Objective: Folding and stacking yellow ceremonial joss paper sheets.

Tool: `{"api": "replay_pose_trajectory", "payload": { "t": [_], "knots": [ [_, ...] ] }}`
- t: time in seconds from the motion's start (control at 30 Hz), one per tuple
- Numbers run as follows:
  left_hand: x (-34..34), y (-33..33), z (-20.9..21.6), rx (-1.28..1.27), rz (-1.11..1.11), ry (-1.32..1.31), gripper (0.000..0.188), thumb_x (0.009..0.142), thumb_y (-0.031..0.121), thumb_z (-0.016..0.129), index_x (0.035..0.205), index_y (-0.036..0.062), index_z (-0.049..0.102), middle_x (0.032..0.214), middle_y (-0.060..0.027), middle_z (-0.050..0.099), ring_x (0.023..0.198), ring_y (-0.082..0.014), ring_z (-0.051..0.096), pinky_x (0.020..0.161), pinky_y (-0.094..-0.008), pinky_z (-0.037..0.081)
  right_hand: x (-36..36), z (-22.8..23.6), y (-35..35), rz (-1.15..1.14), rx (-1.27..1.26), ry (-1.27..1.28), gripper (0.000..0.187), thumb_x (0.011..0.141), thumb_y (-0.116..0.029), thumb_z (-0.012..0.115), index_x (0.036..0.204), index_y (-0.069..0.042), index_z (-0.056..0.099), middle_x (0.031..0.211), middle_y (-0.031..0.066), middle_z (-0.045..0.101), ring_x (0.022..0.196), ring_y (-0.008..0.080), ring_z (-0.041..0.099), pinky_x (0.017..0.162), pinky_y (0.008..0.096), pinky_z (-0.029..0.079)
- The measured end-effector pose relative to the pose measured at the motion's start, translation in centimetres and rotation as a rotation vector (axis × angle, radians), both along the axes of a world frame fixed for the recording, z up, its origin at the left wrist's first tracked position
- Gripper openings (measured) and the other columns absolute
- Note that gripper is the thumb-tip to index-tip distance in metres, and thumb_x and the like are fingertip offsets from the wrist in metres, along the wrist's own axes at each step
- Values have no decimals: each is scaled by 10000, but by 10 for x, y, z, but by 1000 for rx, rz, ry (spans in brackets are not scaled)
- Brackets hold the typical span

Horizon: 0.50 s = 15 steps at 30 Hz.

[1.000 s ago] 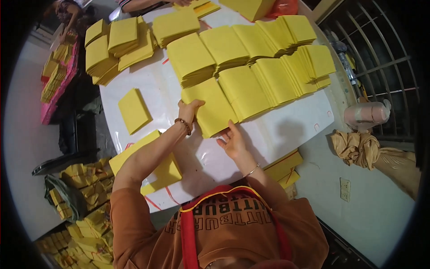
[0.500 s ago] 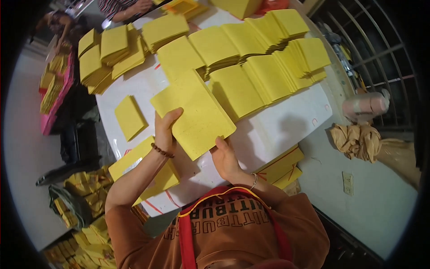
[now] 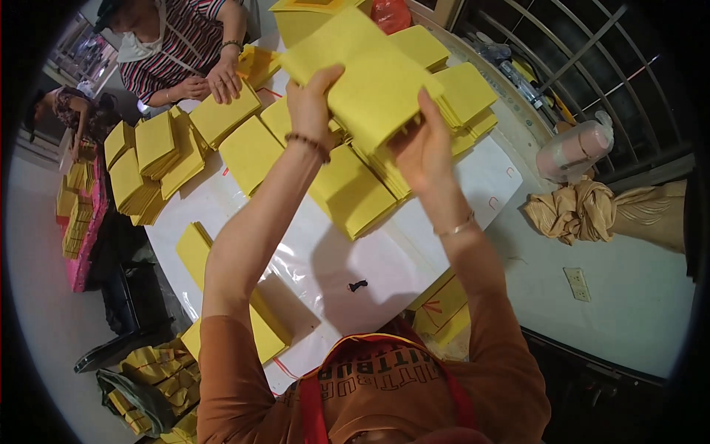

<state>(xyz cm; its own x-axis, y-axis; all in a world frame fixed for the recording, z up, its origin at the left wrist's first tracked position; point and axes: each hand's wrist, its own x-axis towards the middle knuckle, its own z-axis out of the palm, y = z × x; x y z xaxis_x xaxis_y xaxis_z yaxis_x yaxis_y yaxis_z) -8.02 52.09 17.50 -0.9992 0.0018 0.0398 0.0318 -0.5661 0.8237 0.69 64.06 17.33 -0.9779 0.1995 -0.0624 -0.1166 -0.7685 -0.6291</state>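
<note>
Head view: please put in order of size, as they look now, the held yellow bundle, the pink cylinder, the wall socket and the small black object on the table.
1. Held yellow bundle, though it looks raised nearer the camera
2. Pink cylinder
3. Wall socket
4. Small black object

It looked like a small workshop for handwork: stacks of folded yellow sheets (image 3: 357,198) crowded a white-covered desk (image 3: 413,248), with a co-worker (image 3: 194,43) in a striped top at its far side. More yellow bundles (image 3: 77,235) lay on a pink surface (image 3: 88,257) beyond and in an open sack (image 3: 140,392) at lower left.
</note>
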Motion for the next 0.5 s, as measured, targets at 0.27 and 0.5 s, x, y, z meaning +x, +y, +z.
{"api": "replay_pose_trajectory", "payload": {
  "t": [0.27, 0.5],
  "knots": [
    [-90, 44, 48, -290, -385, -17, 458, 749, 456, 655, 991, 94, 513, 759, -11, 477, 647, -125, 464, 667, -324, 408, -124, 19, 84, -67, 17, -129, 438, 784, -216, 626, 1153, -20, 494, 1161, 129, 544, 1073, 287, 527, 928, 456, 421],
    [-81, 8, 26, -237, -286, -44, 723, 807, 274, 638, 1360, 58, 226, 1295, -112, 318, 906, -255, 552, 796, -389, 441, -211, -30, 186, -104, 62, -293, 339, 691, -215, 667, 958, -46, 545, 913, 106, 580, 800, 243, 574, 728, 397, 488]
  ]
}}
